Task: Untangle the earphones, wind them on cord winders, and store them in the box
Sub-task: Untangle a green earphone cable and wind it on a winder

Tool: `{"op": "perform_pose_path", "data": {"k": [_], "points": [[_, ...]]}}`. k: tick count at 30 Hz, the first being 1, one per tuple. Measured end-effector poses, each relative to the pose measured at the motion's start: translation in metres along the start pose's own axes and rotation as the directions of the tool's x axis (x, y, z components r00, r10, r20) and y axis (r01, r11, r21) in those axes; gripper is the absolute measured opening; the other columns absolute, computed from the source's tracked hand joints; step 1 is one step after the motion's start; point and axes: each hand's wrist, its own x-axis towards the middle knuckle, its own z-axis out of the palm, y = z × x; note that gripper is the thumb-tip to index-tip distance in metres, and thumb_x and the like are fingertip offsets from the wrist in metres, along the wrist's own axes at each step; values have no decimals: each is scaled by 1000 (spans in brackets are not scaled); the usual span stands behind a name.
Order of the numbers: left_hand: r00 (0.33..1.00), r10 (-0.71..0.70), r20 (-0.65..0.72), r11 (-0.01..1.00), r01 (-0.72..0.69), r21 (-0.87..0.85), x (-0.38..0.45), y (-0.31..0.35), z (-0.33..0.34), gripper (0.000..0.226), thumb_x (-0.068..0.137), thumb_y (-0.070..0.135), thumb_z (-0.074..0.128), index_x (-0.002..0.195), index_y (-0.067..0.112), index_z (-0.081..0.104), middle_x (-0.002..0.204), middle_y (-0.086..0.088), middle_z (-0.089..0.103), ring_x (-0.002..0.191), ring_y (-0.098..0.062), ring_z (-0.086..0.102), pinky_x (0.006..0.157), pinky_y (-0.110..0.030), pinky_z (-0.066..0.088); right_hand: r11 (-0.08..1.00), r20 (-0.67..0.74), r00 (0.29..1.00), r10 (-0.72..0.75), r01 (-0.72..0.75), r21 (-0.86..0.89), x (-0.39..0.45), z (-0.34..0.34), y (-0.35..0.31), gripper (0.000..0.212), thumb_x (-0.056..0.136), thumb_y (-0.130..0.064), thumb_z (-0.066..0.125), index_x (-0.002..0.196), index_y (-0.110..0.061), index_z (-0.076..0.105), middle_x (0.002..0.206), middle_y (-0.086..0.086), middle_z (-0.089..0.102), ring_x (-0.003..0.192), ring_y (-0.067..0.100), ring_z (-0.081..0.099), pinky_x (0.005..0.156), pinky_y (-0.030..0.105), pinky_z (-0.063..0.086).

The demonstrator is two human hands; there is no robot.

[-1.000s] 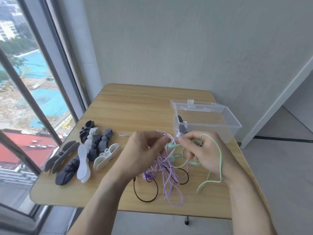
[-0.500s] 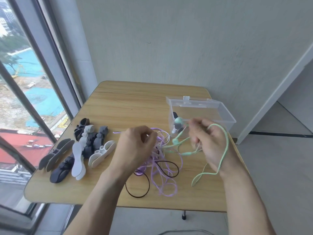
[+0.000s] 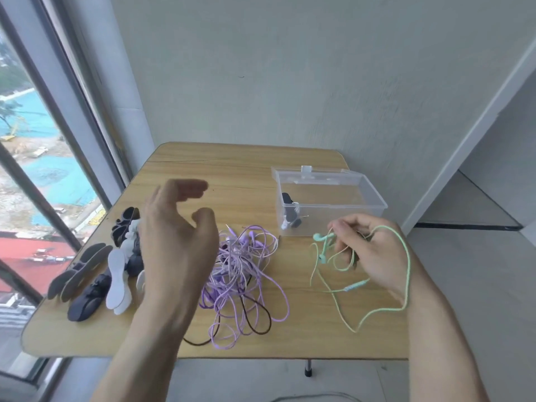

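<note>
My right hand (image 3: pixel 368 250) pinches the mint-green earphones (image 3: pixel 324 245) just in front of the clear plastic box (image 3: pixel 374 195); their cord loops over my wrist and trails onto the table. A tangle of purple earphones (image 3: pixel 243 271) mixed with a dark brown cord (image 3: pixel 261 317) lies at the table's middle. My left hand (image 3: pixel 174 236) hovers above the table to the left of that tangle, fingers spread, holding nothing. Behind it lie several grey, dark and white cord winders (image 3: pixel 95 274), partly hidden by the hand. One wound dark winder (image 3: pixel 290 210) stands inside the box.
The wooden table (image 3: pixel 232 175) stands against a grey wall, with a tall window along its left edge. The box lid is open at the back. A doorway opens to the right.
My left hand let go of the purple tangle and lifted up to the left, opening. My right hand pulled the green earphones to the right, free of the tangle.
</note>
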Motion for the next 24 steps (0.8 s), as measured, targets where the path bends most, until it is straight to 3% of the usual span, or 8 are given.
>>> {"op": "perform_pose_path", "data": {"k": [3,6,9,11,13,16,20,24], "points": [[906,145,397,972,-56,-229,-24,26,11,46,71,12,51,111,34,60,111,21,65,108,4,58,88,-15,44,953,70,998,9,-30,301,-4,-1,-12,20,91,-22,61,91,-4,70,60,5,58,50,17,49,49,27,44],[592,152,791,954,121,-274,-42,16,34,77,68,17,57,141,36,42,139,23,52,133,1,44,111,-30,37,885,140,990,-3,-63,462,-7,0,-21,19,87,-23,59,86,-8,70,56,5,50,48,17,44,46,24,41],[379,59,923,943,284,-177,-48,5,49,61,76,20,62,134,35,49,121,11,67,113,-9,61,101,-40,49,829,169,985,25,-115,548,-5,2,-20,17,86,-24,59,80,-14,72,51,1,43,45,13,39,43,22,36],[389,49,920,960,234,-150,-51,2,55,30,88,23,65,118,25,60,91,5,74,88,-10,66,88,-38,53,832,130,990,44,-109,544,-2,1,-16,17,87,-24,60,81,-14,72,52,1,44,45,12,38,43,21,36],[480,79,874,978,135,-162,-52,2,56,11,97,28,61,100,20,68,69,5,68,68,-9,61,73,-35,53,895,38,997,62,-72,439,-1,-1,-11,16,93,-20,60,85,-11,71,55,2,50,46,15,41,44,21,38],[614,75,786,975,119,-186,-46,3,52,21,100,27,56,86,21,71,54,8,54,53,-10,50,54,-26,44,981,-79,996,32,-16,195,0,-5,-2,17,98,-19,60,92,-7,71,59,2,60,49,17,50,48,24,42],[770,-90,632,940,275,-201,-34,-2,50,29,99,25,56,78,16,73,49,6,34,44,-13,32,46,-24,28,971,55,989,140,-148,189,0,-9,-1,34,95,-39,55,102,-8,68,75,7,74,66,19,65,68,28,49],[676,-361,643,681,662,-313,-28,-5,45,28,102,18,49,84,5,67,50,6,25,38,-11,20,39,-17,18,902,205,945,254,-308,302,0,-14,5,45,76,-41,68,108,-9,67,89,5,76,86,17,72,84,36,46]]}}
